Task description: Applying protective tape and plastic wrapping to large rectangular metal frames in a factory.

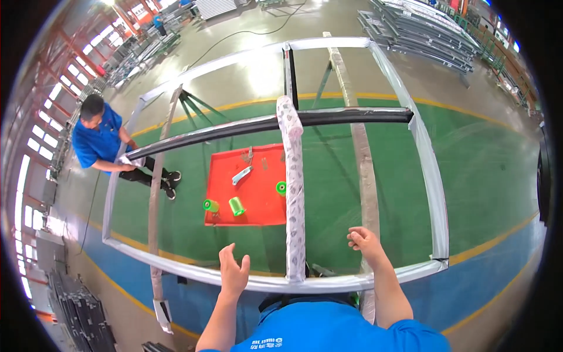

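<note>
A large rectangular frame (435,193) wrapped in whitish film lies in front of me. Its middle bar (293,193) is wrapped in patterned white film, and a dark crossbar (205,135) runs across the far half. My left hand (234,271) hovers by the near rail, left of the middle bar, its thumb and fingers apart and holding nothing. To the right of that bar is my right hand (366,243), raised above the near rail with fingers loosely bent and nothing visible in them.
Two long padded beams (365,170) on green trestles (196,105) support the frame. Below it, a red tray (258,214) holds green film rolls (236,206) and a grey tool (241,175). A co-worker (99,138) in blue touches the frame's left side. Stacked profiles (419,35) lie far right.
</note>
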The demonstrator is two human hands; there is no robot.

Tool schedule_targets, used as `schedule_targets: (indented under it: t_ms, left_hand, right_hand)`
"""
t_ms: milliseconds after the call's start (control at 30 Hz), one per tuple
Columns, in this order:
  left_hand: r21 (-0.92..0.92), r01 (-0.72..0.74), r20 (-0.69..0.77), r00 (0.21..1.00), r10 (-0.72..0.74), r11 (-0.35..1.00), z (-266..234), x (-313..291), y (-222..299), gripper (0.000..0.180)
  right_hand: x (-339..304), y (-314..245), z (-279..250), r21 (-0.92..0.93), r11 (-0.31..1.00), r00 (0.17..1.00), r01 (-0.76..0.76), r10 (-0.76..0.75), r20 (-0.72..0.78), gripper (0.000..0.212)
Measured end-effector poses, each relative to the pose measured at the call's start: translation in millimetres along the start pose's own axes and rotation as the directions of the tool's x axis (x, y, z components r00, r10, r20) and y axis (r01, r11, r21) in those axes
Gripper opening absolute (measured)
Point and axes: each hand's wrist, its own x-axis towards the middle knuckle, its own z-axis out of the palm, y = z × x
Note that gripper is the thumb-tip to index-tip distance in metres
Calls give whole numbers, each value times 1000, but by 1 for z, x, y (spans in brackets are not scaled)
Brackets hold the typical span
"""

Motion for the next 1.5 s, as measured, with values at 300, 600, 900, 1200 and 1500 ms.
schedule_targets:
  t_ms: [300,600,900,1200,1500]
  left_hand:
    - [-21,-68,-4,998,68,997,-33,-126,-7,34]
    - [-83,-304,351,883,313,949,-30,-215,8,37]
    - [-203,-149,679,691,249,968,22,-323,55,38]
    - [-138,-372,727,592,349,918,127,-411,149,37]
    - [-250,-393,722,533,441,885,250,-482,300,38]
  right_hand:
    - [-79,12,16,-32,997,990,75,-70,119,34]
    - [-223,116,-36,141,969,964,201,-170,-206,32]
    - [-422,246,-94,262,965,880,31,98,-465,32]
    - [-492,320,-212,304,952,876,-38,178,-448,33]
    - [-565,325,-409,175,982,840,-76,158,-519,34]
